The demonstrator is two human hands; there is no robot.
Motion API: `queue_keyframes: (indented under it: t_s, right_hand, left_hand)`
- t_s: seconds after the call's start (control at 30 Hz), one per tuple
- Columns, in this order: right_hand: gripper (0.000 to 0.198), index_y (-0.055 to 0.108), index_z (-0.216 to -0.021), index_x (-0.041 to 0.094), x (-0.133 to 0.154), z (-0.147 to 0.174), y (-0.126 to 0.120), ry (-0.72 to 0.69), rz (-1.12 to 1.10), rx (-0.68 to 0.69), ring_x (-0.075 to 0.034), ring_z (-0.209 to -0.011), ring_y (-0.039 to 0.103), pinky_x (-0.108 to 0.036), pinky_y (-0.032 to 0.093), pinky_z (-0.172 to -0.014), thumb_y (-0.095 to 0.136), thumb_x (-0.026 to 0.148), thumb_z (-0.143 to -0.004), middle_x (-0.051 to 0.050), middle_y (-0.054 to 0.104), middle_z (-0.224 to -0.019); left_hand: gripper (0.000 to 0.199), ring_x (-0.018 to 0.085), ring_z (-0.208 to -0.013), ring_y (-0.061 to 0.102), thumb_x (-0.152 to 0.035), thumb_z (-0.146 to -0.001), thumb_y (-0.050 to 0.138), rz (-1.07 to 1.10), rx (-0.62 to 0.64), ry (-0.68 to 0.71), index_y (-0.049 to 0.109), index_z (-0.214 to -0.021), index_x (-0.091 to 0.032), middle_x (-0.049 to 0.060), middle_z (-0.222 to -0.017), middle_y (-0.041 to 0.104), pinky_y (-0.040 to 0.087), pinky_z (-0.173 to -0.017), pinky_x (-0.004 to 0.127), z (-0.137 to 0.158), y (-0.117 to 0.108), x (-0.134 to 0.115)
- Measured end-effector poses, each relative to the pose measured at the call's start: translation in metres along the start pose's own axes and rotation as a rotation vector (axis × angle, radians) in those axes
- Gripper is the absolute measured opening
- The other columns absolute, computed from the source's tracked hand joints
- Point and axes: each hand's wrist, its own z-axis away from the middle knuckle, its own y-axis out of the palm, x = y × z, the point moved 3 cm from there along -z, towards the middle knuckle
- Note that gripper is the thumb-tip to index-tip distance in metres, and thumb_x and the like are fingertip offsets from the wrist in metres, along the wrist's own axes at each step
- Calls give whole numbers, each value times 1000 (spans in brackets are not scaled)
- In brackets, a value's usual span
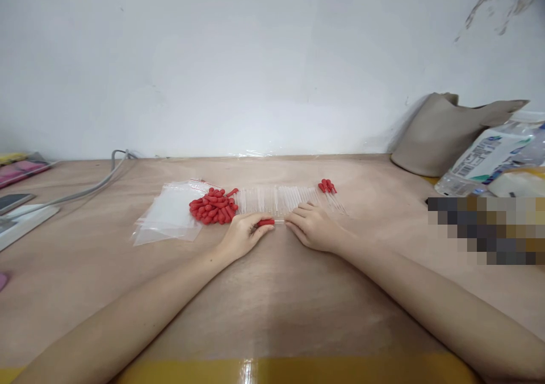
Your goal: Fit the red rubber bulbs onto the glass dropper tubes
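- The left hand (243, 233) pinches a red bulb (267, 222), its long axis running left to right.
- The right hand (315, 229), fingers curled, holds a clear tube (279, 222) in line with the bulb, between both hands.
- Beyond, loose tubes (258, 200) lie side by side, pointing toward the wall (255, 89).

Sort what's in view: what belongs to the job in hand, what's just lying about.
Part of the job:
red bulb in the left hand
clear tube in the right hand
pile of red bulbs
row of clear tubes
bulb-topped tubes
plastic bags, probably

Apparently lying about:
grey cable
plastic bottle
grey-brown container
pink packet
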Motion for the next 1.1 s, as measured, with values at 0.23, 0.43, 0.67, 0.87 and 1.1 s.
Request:
queue_keyframes:
  t_s: [0.23,0.43,0.67,0.87,1.1]
  right_hand:
    - [21,64,-82,17,-55,8,-14,481,-98,-133,-17,-68,55,-28,37,-63,44,23,-83,-7,65,-74]
    - [22,64,-72,19,-119,44,-20,1146,-26,-138,-19,-64,57,-26,35,-52,52,38,-73,-6,65,-72]
    - [20,63,-71,19,-129,64,-6,1291,18,48,-22,-73,58,-28,38,-58,50,35,-70,-8,65,-76]
    - [19,63,-73,21,-125,63,-2,1271,5,130,-23,-76,59,-29,39,-60,49,34,-69,-8,65,-78]
    - [18,64,-70,21,-124,64,-4,1266,-12,145,-23,-73,59,-28,38,-57,51,33,-67,-7,65,-75]
  left_hand:
    - [38,21,-102,50,-26,-80,55,-131,-57,10,47,-116,-20,9,-111,50,45,-85,35,2,-5,2]
    - [27,21,-102,48,-23,-80,53,-126,8,47,53,-107,-20,9,-110,48,46,-83,34,3,0,4]
    - [21,21,-100,49,-23,-81,52,-112,51,29,58,-100,-20,9,-109,48,47,-79,35,4,1,5]
    - [19,21,-97,51,-22,-80,52,-110,76,16,59,-98,-19,9,-108,49,48,-78,36,3,1,5]
    - [16,19,-93,51,-22,-81,51,-106,88,32,59,-95,-19,8,-105,49,47,-78,35,2,2,3]
